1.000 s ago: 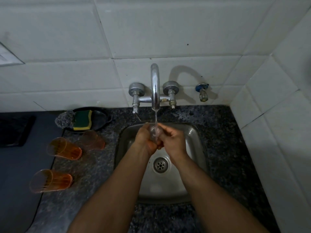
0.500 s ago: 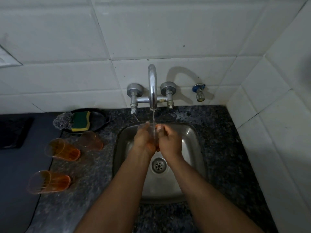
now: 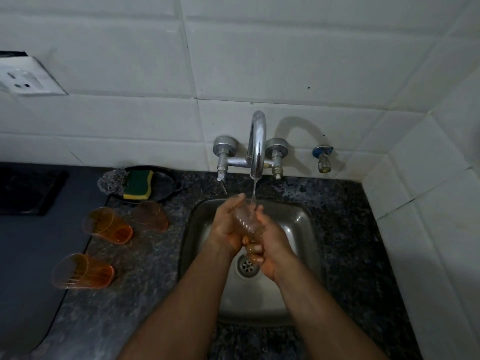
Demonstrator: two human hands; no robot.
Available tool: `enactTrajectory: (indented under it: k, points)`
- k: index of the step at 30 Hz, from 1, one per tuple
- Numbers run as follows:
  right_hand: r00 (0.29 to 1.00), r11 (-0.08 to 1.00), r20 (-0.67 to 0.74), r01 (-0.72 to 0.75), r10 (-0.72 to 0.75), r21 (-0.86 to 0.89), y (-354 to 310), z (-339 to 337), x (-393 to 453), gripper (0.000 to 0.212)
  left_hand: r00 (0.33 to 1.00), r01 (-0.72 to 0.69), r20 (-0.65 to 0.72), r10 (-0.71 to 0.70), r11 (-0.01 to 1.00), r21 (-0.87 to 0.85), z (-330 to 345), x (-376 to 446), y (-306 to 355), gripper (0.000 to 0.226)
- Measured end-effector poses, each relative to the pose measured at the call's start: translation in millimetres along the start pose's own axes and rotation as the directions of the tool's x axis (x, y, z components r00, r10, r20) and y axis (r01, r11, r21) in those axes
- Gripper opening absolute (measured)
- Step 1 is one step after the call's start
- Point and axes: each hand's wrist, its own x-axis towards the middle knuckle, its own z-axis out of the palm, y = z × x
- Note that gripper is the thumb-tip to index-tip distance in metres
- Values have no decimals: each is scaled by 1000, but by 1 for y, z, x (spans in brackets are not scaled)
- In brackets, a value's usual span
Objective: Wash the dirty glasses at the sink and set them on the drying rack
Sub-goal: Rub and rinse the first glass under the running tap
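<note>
- Both hands wrapped around one clear glass (image 3: 245, 222) over the sink (image 3: 298, 229), left hand (image 3: 227, 227) cupping its side, right hand (image 3: 270, 245) gripping the base
- Tap (image 3: 257, 144) water running onto it
- Three orange glasses (image 3: 107, 224) lying on the counter (left of the sink)

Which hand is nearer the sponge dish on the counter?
Left. The left hand grips the glass over the sink, on the side toward the sponge dish. The right hand holds the glass's far side, farther away.
</note>
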Motion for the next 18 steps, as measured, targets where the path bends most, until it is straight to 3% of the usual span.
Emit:
enactTrajectory:
  k: [1, 2, 3, 4, 5, 6, 7, 8, 9, 10, 11, 12, 13, 14, 16, 17, 18]
  points:
    - [1000, 997, -12, 13, -14, -75, -2, -2, -1, 51, 1000, 2, -2, -2, 1000, -10, 0, -3, -3, 32]
    - [992, 963, -36, 105, -118, -249, -1, -4, -2, 49, 1000, 6, -7, -6, 1000, -21, 1, -4, -6, 28]
    - [949, 825, -58, 239, -311, -512, 2, -6, 1, 48, 1000, 19, -22, -20, 1000, -19, 3, -4, -9, 24]
    - [866, 606, -25, 329, -499, -724, 6, -7, 3, 46, 998, 37, -51, -37, 999, -4, 6, -3, -12, 23]
    - [792, 439, 40, 379, -609, -814, 13, -12, 9, 45, 995, 52, -86, -50, 998, 20, 10, -3, -13, 25]
    - [752, 360, 91, 414, -653, -836, 18, -14, 10, 46, 992, 62, -108, -58, 997, 41, 11, -1, -14, 26]
    - [754, 375, 104, 435, -648, -818, 21, -15, 10, 47, 992, 70, -113, -61, 995, 78, 12, -1, -15, 25]
    - [809, 485, 67, 413, -583, -771, 22, -16, 10, 49, 992, 73, -107, -60, 989, 125, 9, -1, -15, 22]
    - [902, 697, -19, 319, -431, -642, 18, -15, 10, 48, 993, 81, -97, -66, 983, 164, 6, -6, -15, 23]
    - [978, 900, -71, 152, -197, -408, 11, -15, 6, 47, 995, 82, -77, -70, 982, 168, 2, -8, -15, 27]
    - [998, 976, -65, -6, -8, -218, 5, -15, 3, 46, 996, 83, -54, -76, 986, 145, -4, -10, -16, 33]
    - [997, 986, -46, -71, 64, -152, -1, -15, -2, 46, 997, 71, -22, -69, 991, 115, -6, -11, -17, 35]
    - [999, 976, -34, -28, 21, -217, -2, -17, -3, 46, 998, 55, 1, -55, 993, 102, -6, -13, -18, 32]
    - [994, 924, -34, 88, -108, -371, -1, -16, -4, 45, 999, 38, -4, -37, 994, 107, -6, -12, -19, 26]
    - [887, 601, -12, 302, -462, -740, 4, -16, 3, 42, 999, -3, -45, 8, 994, 110, 0, -8, -23, 16]
    - [840, 532, 0, 344, -543, -774, 10, -15, 7, 41, 998, -6, -68, 14, 994, 112, 3, -5, -23, 19]
    - [843, 582, -28, 346, -536, -736, 13, -13, 7, 44, 998, 7, -71, 1, 993, 118, 6, -3, -24, 25]
